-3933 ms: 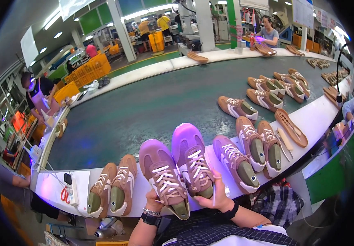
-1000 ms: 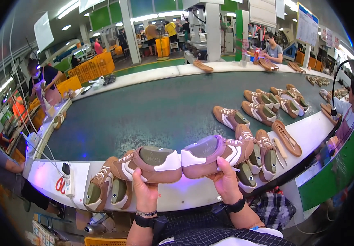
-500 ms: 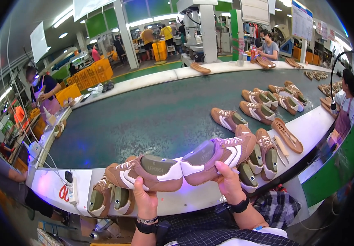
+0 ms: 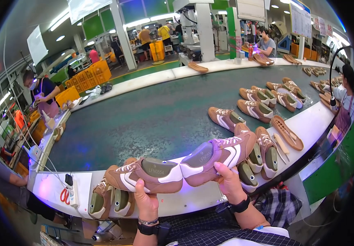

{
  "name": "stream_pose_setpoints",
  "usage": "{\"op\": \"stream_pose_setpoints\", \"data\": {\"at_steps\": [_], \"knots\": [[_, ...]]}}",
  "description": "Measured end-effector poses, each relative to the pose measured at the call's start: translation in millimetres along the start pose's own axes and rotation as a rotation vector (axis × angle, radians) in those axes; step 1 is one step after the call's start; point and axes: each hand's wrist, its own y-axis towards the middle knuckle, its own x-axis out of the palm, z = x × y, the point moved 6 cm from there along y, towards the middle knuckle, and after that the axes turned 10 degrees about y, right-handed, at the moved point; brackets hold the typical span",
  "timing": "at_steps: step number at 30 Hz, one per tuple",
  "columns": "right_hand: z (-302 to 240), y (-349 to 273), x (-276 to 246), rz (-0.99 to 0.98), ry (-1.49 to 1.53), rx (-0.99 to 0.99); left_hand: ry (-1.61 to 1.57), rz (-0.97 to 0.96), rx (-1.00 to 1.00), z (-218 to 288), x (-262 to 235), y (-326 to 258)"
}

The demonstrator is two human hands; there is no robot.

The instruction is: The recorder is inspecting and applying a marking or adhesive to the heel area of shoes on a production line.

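My left hand (image 4: 147, 201) grips a brown sneaker (image 4: 132, 177) with a white side stripe, its thumb along the near side. Another brown sneaker (image 4: 235, 151) is held by my right hand (image 4: 229, 183). Both are raised above the near white ledge, toes pointing outward and white heels meeting in the middle. A dark green shoe last (image 4: 159, 167) fills the left-hand sneaker's opening; a purplish-lit last (image 4: 199, 156) fills the other. My fingers beneath the shoes are mostly hidden. More lasted sneakers (image 4: 267, 153) stand right of my right hand, and a pair (image 4: 103, 197) stands by my left.
The dark green conveyor (image 4: 144, 110) carries several sneakers (image 4: 256, 110) at right. A brown sole (image 4: 287, 133) and a pale-handled tool (image 4: 281, 145) lie on the right ledge. Red scissors (image 4: 65, 196) lie beside a white power strip (image 4: 73, 194). Co-workers stand left and right.
Both sneakers stay in my hands, heels together, nearly unmoved. The surroundings shift slightly left in view. At far left, the co-worker's posture has changed.
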Motion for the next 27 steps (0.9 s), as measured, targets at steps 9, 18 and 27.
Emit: {"op": "stream_pose_setpoints", "data": {"at_steps": [9,18,27], "knots": [[2,2,-5,-0.012,0.022,0.099,-0.042,-0.039,-0.08,0,7,-3],[10,12,-29,-0.064,-0.587,0.257,-0.456,-0.242,-0.604,-25,31,-30],[-8,-53,90,-0.736,-0.903,-0.465,-0.558,-0.271,-0.716,-28,39,-55]]}}
